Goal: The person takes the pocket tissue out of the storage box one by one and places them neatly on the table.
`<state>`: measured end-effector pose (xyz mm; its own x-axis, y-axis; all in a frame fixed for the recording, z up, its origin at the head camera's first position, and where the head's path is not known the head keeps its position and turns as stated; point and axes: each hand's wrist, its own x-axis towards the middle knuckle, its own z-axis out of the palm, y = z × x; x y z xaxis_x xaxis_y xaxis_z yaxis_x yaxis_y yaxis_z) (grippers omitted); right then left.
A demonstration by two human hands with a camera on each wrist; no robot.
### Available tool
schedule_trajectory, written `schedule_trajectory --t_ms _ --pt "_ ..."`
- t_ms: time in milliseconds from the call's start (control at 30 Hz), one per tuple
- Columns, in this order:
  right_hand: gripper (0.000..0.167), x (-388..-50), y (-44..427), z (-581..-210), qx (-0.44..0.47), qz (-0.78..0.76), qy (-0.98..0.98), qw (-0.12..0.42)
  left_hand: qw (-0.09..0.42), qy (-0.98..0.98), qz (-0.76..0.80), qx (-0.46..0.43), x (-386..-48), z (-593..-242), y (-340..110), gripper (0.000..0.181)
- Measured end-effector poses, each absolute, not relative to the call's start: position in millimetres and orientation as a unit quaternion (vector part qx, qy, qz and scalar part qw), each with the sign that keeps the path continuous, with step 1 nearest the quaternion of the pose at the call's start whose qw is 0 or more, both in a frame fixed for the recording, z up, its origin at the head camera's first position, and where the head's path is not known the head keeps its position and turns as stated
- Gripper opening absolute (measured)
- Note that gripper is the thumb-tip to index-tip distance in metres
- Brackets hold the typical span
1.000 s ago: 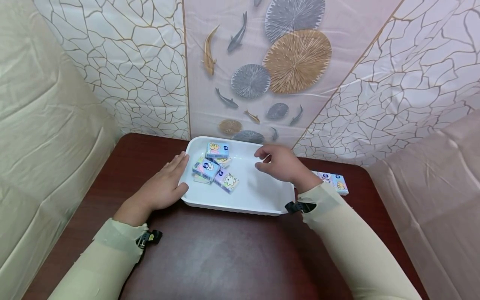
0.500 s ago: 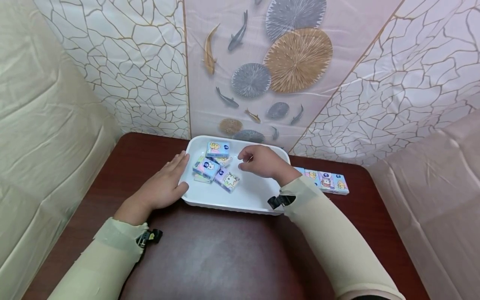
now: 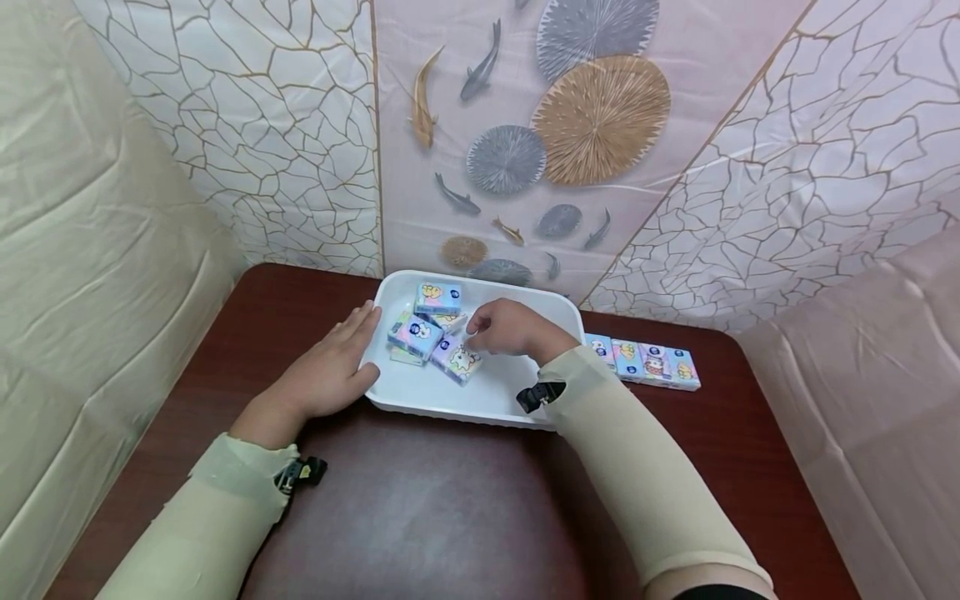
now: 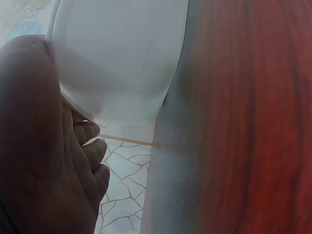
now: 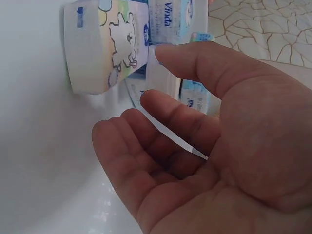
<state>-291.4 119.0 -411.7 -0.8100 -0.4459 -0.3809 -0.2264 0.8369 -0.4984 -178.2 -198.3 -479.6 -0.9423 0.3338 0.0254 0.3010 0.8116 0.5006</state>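
A white tray [image 3: 450,402] lies on the table with a small pile of tissue packs [image 3: 457,360] in its left half. My left hand [image 3: 322,367] rests along the tray's left side, fingers straight. In the left wrist view, that hand [image 4: 44,131] touches the tray wall [image 4: 117,53]. Inside the tray, my right hand [image 3: 506,327] hovers beside the purple pack with a white cartoon animal. The right wrist view shows this hand [image 5: 195,136] with loosely bent fingers, thumb apart and nothing between them. That pack [image 5: 109,46] sits just past the fingertips, with several more "Vinda" packs [image 5: 168,19] behind it.
A row of several tissue packs [image 3: 651,362] lies on the dark red table [image 3: 720,450] right of the tray, partly behind the right forearm. Patterned cloth [image 3: 300,150] hangs behind the table. Beige padded cloth [image 3: 97,250] flanks the left side.
My right hand has moved left across the tray and closer to the purple pack. More of the outside row now shows. My left hand and the packs stay in place.
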Motion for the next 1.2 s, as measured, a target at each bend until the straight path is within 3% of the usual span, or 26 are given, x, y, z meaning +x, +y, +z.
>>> schedule_trajectory --t_ms 667,1200 --pt "0.024 -293.8 107.6 -429.1 -0.175 -0.217 0.916 0.288 0.032 0.95 0.262 0.164 -177.0 -478.1 -197.4 0.085" --pt "0.051 -291.1 126.1 -422.5 -0.158 -0.222 0.893 0.358 0.032 0.95 0.264 0.166 -177.3 -477.8 -197.5 0.085"
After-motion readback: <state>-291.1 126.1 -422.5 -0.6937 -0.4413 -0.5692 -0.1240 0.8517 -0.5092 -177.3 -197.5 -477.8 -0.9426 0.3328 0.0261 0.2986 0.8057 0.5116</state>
